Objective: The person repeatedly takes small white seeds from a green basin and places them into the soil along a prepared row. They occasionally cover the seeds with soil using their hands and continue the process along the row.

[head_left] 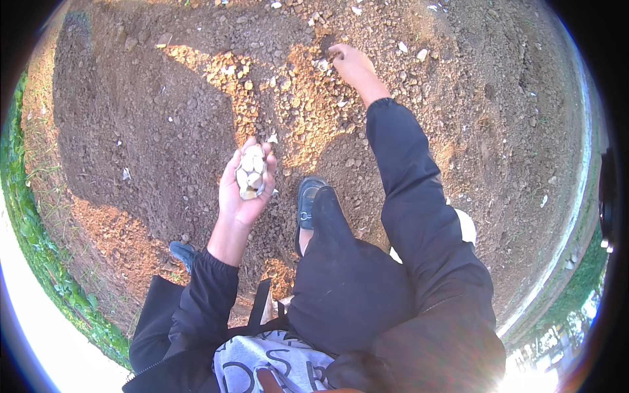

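Observation:
My left hand (236, 191) is turned palm up, its fingers curled around several pale garlic cloves (251, 169). It is held above the shaded soil (167, 142), left of my shoe. Farther ahead, my right hand (353, 65) reaches down to the loose, lumpy soil with bent fingers. Its fingertips are at a small dark hollow (328, 43) in the ground. Whether anything is between those fingers cannot be seen. A whitish flake (322, 65) lies on the soil just below the fingertips.
My dark shoe (308, 196) is on the soil between my arms, the other shoe (184, 253) farther left. A white object (466, 226) is partly hidden behind my right sleeve. Pale bits (421, 55) dot the ground. Green plants (54, 265) line the left edge.

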{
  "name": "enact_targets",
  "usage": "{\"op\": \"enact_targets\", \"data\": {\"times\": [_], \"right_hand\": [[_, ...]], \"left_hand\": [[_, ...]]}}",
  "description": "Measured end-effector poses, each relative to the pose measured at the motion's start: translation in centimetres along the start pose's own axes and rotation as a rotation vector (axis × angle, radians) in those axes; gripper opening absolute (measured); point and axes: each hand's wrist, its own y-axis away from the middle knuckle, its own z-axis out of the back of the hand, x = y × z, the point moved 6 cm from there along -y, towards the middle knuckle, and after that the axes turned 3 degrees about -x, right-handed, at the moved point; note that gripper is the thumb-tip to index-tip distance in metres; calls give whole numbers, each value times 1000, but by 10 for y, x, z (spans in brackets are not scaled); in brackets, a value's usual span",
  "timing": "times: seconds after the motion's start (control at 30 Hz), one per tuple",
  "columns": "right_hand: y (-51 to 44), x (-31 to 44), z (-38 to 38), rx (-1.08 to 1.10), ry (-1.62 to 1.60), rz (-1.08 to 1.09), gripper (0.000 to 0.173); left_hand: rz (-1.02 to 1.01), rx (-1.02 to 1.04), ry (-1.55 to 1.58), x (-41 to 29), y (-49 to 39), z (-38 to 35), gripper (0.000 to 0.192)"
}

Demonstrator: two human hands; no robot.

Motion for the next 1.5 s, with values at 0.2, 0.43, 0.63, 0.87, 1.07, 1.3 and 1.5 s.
{"op": "enact_targets", "data": {"times": [0.2,0.43,0.63,0.87,1.07,1.3,1.5], "right_hand": [[69,52,14,49,-628,317,17],[140,113,9,285,-551,508,18],[143,110,-7,393,-652,407,25],[135,96,-9,438,-891,284,21],[59,38,21,17,-587,59,24],[-39,-15,-4,-196,-292,80,28],[-59,-4,-31,-55,245,133,23]], "left_hand": [[50,147,-15,-1,-19,-24,36],[-38,93,-212,0,-23,-35,35],[-31,144,-182,3,-31,-35,37],[-19,127,-205,4,-35,-32,38],[14,145,-181,0,-36,-23,30],[16,62,-218,-1,-29,-13,26],[-10,40,-183,-11,-22,-9,25]]}}
